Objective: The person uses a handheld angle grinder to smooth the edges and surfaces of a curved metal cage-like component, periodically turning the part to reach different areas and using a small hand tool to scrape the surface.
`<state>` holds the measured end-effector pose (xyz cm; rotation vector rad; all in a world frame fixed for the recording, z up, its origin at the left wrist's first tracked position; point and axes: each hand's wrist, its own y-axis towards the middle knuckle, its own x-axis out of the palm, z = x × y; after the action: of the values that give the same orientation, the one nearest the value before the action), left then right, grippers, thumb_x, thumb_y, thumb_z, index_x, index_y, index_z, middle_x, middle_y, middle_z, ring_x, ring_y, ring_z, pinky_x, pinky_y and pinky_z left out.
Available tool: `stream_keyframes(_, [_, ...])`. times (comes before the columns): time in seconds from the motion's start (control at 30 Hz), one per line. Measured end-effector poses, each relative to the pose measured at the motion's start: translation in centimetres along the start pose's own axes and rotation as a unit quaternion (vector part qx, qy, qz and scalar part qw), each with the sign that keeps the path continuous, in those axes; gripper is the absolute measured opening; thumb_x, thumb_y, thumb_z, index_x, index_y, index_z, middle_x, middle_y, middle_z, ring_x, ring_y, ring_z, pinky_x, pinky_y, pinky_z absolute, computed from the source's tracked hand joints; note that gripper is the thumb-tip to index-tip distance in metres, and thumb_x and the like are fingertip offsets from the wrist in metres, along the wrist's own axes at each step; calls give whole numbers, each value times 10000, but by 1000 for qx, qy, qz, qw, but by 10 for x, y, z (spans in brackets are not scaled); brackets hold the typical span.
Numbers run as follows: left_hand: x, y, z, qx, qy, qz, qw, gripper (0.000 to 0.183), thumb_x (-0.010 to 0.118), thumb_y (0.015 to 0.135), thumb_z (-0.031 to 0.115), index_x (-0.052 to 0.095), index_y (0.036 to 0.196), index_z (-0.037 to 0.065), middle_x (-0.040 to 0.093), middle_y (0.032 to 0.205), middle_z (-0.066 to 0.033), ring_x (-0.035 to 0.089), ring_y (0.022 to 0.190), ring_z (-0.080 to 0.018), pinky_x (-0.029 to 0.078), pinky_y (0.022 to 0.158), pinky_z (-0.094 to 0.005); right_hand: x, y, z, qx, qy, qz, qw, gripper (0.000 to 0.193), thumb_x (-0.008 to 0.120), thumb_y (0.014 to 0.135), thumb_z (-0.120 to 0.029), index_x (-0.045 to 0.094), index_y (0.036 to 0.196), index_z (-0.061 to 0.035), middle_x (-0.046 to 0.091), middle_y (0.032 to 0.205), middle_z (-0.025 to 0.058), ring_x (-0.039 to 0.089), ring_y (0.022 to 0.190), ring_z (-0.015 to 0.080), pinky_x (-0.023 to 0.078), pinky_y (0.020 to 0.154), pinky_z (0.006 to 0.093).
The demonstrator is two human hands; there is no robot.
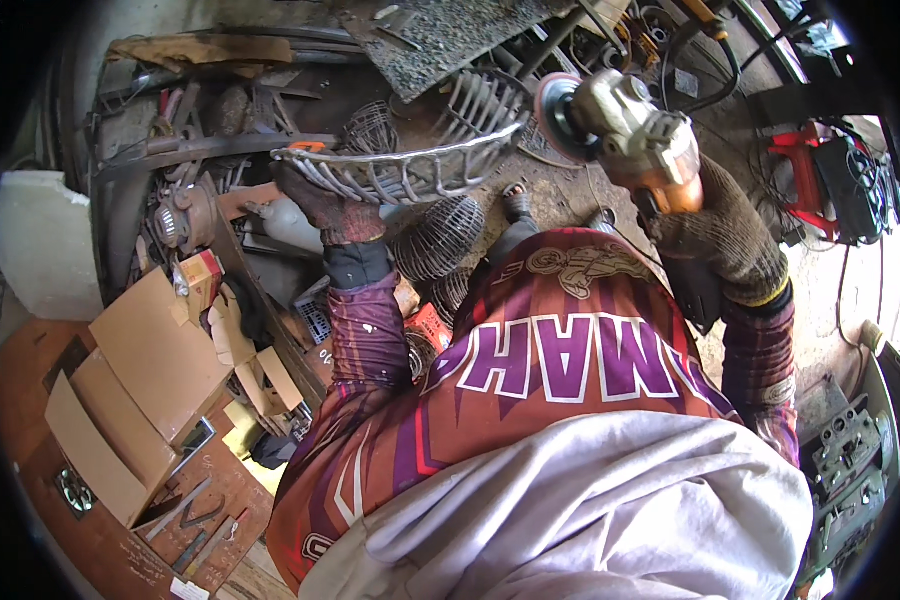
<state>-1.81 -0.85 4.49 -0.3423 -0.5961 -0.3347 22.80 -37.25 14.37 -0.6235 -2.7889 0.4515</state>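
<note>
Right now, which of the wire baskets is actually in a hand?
The large shiny basket, gripped at its rim by the gloved left hand. The darker round cages lie below on the floor, untouched.

Bowl-shaped wire basket (410,165) of bent metal rods, held level in mid-air; orange-bodied angle grinder (625,130), disc beside its rim.

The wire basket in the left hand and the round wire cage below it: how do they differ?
The wire basket is shiny bare metal, open and bowl-shaped, held up by the gloved left hand. The wire cage is dark, closed into a ball shape, and lies untouched on the ground. Both are made of thin bent wire ribs.
</note>
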Motion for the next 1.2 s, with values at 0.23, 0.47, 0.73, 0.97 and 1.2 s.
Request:
stream_keyframes(0.23, [39,-33,70,-144,-160,-299,930,473,384,968,521,526,1267,183,568,1227,-70,551,1106,-272,435,975,-511,-28,-6,41,20,161,85,983,703,814,629,-121,520,1255,7,641,1059,104,646,913,203,534,796,330])
stream_keyframes(0.47, [91,-29,99,-203,-230,-291,906,560,370,952,556,469,1361,186,509,1350,-82,496,1202,-320,387,1021,-541,-42,10,51,-72,202,126,969,674,756,739,-183,443,1293,37,622,1088,180,668,921,305,563,809,428])
stream_keyframes(0.73, [120,-23,84,-82,105,-145,981,597,333,939,628,515,1318,204,544,1330,-42,539,1153,-316,434,974,-527,-49,19,54,-180,280,143,932,586,745,747,-181,501,1239,21,628,1048,106,640,896,203,534,795,332])
stream_keyframes(0.97, [168,-48,70,-103,120,-153,975,509,388,966,496,528,1309,148,528,1349,-74,507,1206,-313,392,1046,-472,-56,19,61,-225,332,160,902,648,745,724,-173,472,1284,2,618,1079,115,632,936,209,539,808,336])
stream_keyframes(1.2, [200,-52,97,2,305,-97,947,491,454,962,446,508,1315,109,525,1342,-100,502,1224,-278,413,1039,-434,-56,20,52,-267,368,146,879,644,740,738,-202,467,1285,-1,623,1069,124,647,930,226,550,809,345])
